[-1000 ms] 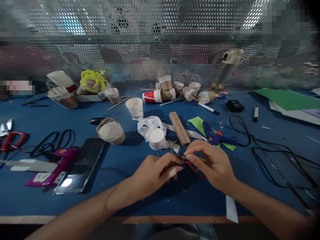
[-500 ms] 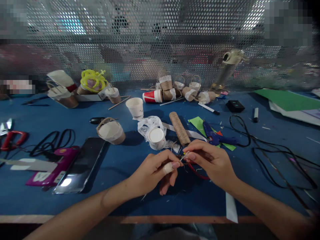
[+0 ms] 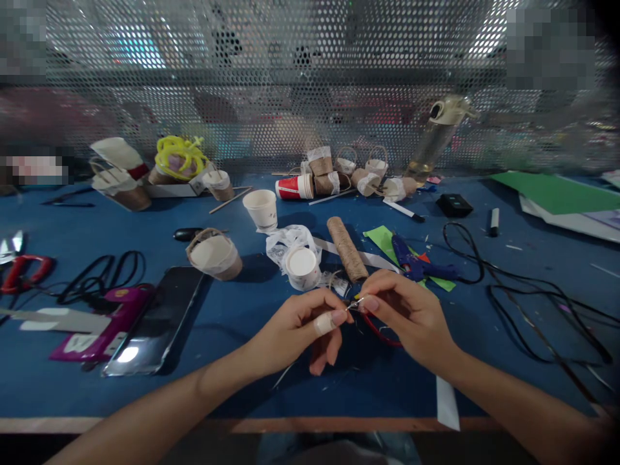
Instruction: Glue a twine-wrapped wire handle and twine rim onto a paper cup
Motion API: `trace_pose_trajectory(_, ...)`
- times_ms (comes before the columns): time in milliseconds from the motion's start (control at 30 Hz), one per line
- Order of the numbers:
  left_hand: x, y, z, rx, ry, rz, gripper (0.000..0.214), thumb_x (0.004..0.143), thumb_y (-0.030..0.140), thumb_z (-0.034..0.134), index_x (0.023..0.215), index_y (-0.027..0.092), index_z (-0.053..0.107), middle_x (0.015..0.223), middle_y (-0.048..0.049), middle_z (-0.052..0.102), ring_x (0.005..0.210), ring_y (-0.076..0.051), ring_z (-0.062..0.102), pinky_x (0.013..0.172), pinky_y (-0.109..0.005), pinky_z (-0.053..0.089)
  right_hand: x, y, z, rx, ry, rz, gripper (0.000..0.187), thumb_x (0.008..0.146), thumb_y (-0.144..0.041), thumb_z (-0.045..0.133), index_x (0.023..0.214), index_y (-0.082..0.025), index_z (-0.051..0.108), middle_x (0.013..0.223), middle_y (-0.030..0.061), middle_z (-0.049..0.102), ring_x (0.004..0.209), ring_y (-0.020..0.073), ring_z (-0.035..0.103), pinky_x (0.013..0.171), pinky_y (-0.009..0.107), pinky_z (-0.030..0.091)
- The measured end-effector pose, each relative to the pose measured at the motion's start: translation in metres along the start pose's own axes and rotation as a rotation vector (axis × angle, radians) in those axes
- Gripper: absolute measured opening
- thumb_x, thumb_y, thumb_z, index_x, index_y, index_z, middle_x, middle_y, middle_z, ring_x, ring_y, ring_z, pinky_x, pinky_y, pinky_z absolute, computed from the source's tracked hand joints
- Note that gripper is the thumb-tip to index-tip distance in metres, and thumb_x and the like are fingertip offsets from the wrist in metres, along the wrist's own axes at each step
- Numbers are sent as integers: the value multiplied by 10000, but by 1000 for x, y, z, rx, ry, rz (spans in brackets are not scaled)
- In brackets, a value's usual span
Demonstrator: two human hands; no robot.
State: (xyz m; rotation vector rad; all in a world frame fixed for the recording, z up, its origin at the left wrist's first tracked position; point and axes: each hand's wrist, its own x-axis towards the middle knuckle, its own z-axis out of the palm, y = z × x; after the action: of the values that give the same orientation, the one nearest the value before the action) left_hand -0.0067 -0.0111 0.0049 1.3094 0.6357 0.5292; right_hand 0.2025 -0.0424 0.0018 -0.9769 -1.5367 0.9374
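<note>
Near the front middle of the table, my left hand (image 3: pixel 310 326) is closed in a pinch, with a bandage (image 3: pixel 323 324) round one finger. My right hand (image 3: pixel 407 313) pinches too, just to its right. Between the fingertips spans a small, thin, shiny piece (image 3: pixel 355 303), too small to name; both hands grip its ends. Behind them lies a roll of brown twine (image 3: pixel 347 248). A red curved handle (image 3: pixel 380 332) shows partly under my right hand. A white paper cup (image 3: pixel 303 268), turned bottom up, stands beyond my left hand.
A blue glue gun (image 3: pixel 419 265) lies on green paper to the right, its black cord (image 3: pixel 504 278) looped beyond. At left are a phone (image 3: pixel 157 320), a purple pack (image 3: pixel 109 323) and red-handled scissors (image 3: pixel 26 272). Several twine-wrapped cups (image 3: pixel 327 171) and a bottle (image 3: pixel 433 139) stand along the perforated screen.
My fingertips have drawn slightly apart, and more of the thin shiny piece shows between them. The view has shifted very slightly; the things on the table have stayed put.
</note>
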Motion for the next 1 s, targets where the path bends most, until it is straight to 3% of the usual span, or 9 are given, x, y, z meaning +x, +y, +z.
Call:
trace_pose_trajectory(100,0,-2,0,267,133,91,178,945,341,594,967,165,612,576,21,656,430,-82,575,444,-154,461,0,1,2,-12,45,41,47,934,-226,632,894,-234,657,831,-2,626,732,120,612,655,229,495)
trace_pose_trajectory(167,0,-3,0,316,160,117,183,953,345,578,953,166,619,595,15,669,440,-79,582,445,-147,452,0,2,2,18,44,46,35,934,-234,631,908,-233,655,827,-4,628,715,117,625,652,229,508)
trace_pose_trajectory(500,-1,0,1,-1,23,25,230,982,393,530,927,169,530,568,16,653,351,-71,536,365,-137,418,2,-1,1,140,30,109,53,897,-257,690,918,-225,727,798,5,667,680,114,642,624,226,536)
trace_pose_trajectory(833,-3,-1,2,-66,-54,9,201,987,353,539,960,154,548,594,-1,672,367,-62,539,373,-124,416,-3,9,5,324,35,13,47,905,-200,671,910,-235,702,849,4,643,683,125,628,639,269,530)
trace_pose_trajectory(1000,-2,-4,4,-204,-69,16,198,987,359,541,955,163,541,567,12,668,320,-56,519,332,-108,400,-3,9,8,363,41,61,80,910,-189,666,925,-245,722,835,2,673,674,118,642,640,258,538)
